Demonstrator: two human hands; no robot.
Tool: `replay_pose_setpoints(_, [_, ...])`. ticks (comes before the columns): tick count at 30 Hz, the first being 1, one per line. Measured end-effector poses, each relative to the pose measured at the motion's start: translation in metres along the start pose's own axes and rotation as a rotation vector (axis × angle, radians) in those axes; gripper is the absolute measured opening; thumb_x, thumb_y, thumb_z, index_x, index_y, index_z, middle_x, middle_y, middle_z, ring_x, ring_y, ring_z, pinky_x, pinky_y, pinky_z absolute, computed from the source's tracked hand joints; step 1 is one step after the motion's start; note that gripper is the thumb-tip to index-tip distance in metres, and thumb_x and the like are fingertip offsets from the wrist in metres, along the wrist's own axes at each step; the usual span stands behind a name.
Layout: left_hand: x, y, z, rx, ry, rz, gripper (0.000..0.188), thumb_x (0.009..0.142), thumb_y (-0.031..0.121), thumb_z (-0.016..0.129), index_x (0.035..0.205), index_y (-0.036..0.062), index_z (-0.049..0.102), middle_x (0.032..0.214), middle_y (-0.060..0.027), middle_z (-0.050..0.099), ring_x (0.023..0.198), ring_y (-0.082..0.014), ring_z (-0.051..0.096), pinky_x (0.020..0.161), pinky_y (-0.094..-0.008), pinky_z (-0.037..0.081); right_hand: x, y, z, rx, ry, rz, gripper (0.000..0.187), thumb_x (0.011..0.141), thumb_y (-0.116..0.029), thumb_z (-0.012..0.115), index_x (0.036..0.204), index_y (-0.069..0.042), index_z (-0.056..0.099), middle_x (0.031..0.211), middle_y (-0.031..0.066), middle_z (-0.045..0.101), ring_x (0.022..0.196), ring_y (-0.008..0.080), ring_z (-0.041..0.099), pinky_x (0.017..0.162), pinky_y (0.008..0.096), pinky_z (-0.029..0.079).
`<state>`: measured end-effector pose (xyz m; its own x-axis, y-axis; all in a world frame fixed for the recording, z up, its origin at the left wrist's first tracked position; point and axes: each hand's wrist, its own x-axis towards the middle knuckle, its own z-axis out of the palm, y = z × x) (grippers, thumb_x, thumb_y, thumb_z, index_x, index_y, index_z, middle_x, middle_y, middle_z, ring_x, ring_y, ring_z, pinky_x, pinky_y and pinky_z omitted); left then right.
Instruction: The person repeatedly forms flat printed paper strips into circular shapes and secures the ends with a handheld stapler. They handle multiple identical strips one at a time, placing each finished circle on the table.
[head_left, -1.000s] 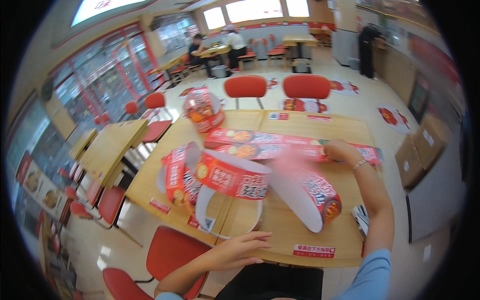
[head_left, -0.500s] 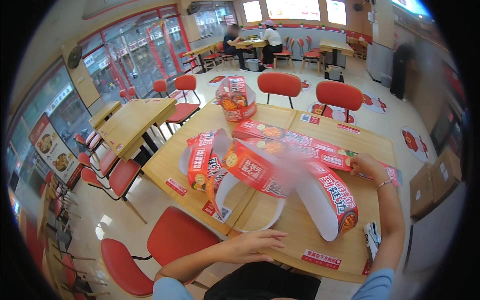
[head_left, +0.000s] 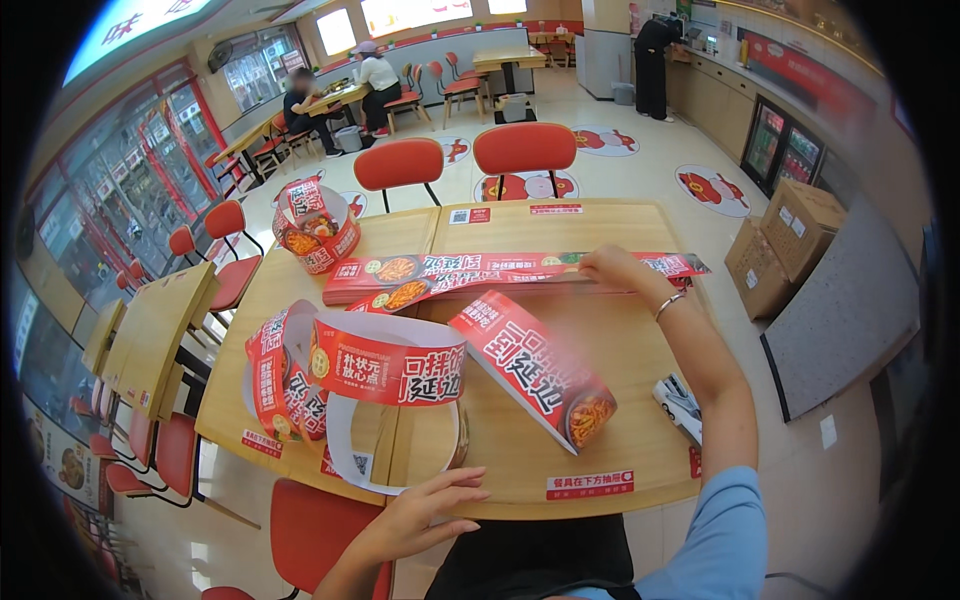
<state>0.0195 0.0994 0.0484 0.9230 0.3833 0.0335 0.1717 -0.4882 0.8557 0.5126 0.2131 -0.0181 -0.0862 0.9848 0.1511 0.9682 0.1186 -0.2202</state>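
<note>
My right hand [head_left: 612,266] reaches across the table, its fingers closed on a red printed paper strip [head_left: 405,296] that bows up from a flat stack of strips [head_left: 345,284]. Over the table's near edge, my left hand [head_left: 428,515] hovers with fingers spread, holding nothing. Ahead of it stand paper bands joined into rings: one red band [head_left: 385,365] over a ring with its white inside showing [head_left: 347,440], and another band [head_left: 270,375] to their left. A curled red sleeve [head_left: 540,370] lies in the middle right. Several nested bands [head_left: 318,250] stand at the far left corner.
A white and black object [head_left: 680,405], perhaps a stapler, lies by my right forearm. Red chairs [head_left: 525,148] stand beyond the wooden table [head_left: 560,225], with another chair [head_left: 315,525] at the near left. Cardboard boxes [head_left: 800,225] are stacked to the right. People sit farther back.
The view has turned right, so the table contents appear farther left. My right hand remains at the strip stack, and my left hand stays open near the table's front edge.
</note>
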Motion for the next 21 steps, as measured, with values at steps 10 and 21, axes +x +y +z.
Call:
replay_pose_setpoints(10, [0.011,0.005,0.01,-0.04,-0.005,0.068,0.037,0.083,0.01,0.071,0.118,0.0035,0.06,0.133,-0.0149,0.052,0.119,-0.0281,0.055,0.095,-0.0341,0.046,-0.062,-0.15,-0.089,1.003,0.358,-0.089,0.005,0.086,-0.005,0.066,0.084,0.0,0.066,0.081,0.0048,0.066,0.076,0.014,0.064,0.07,0.028,0.052])
replay_pose_setpoints(21, [0.018,-0.012,0.059,-0.132,-0.217,-0.028,0.036,0.083,0.007,0.064,0.118,0.0014,0.06,0.12,-0.0157,0.061,0.126,-0.0352,0.048,0.102,-0.0435,0.039,-0.177,-0.267,-0.146,1.395,-0.283,-0.866,0.028,0.083,-0.021,0.074,0.103,-0.002,0.07,0.101,0.011,0.063,0.083,0.0202,0.061,0.072,0.0301,0.048])
